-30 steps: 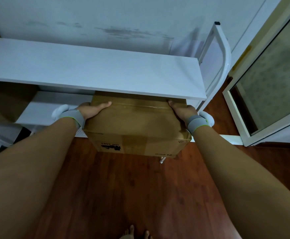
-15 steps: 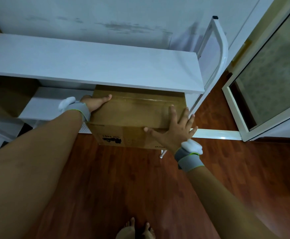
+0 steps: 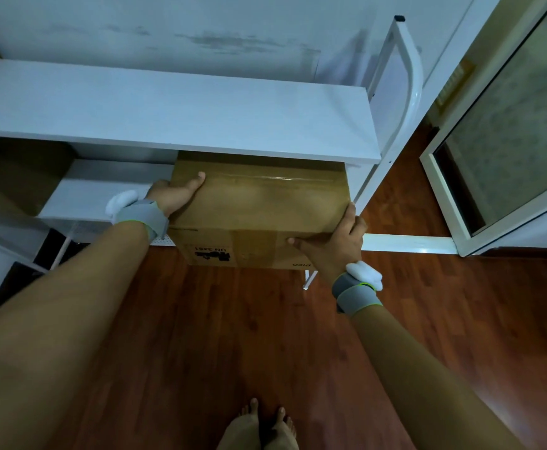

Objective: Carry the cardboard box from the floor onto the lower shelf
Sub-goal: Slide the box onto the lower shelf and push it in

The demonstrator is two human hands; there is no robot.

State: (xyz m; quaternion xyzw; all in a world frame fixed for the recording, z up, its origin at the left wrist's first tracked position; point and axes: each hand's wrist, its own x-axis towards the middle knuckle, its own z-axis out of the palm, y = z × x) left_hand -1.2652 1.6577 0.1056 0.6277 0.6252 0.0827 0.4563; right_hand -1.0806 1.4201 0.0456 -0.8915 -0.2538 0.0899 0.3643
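A brown taped cardboard box point(image 3: 259, 209) sits partly under the white upper shelf point(image 3: 174, 108), resting on the white lower shelf point(image 3: 103, 190) with its front part sticking out over the floor. My left hand point(image 3: 176, 193) grips the box's left side, thumb on top. My right hand point(image 3: 337, 241) holds the front right corner, fingers wrapped over the edge. Both wrists wear grey bands.
The shelf unit has a white metal end frame point(image 3: 405, 76) at the right and a thin leg point(image 3: 309, 277) below the box. A white-framed door point(image 3: 506, 131) stands open at the right. Red-brown wooden floor point(image 3: 233, 336) lies in front, with bare feet point(image 3: 259, 430) at the bottom.
My right hand left the box's right side, went flat on the front top, and now grips the front right corner. The box slid a little further under the upper shelf.
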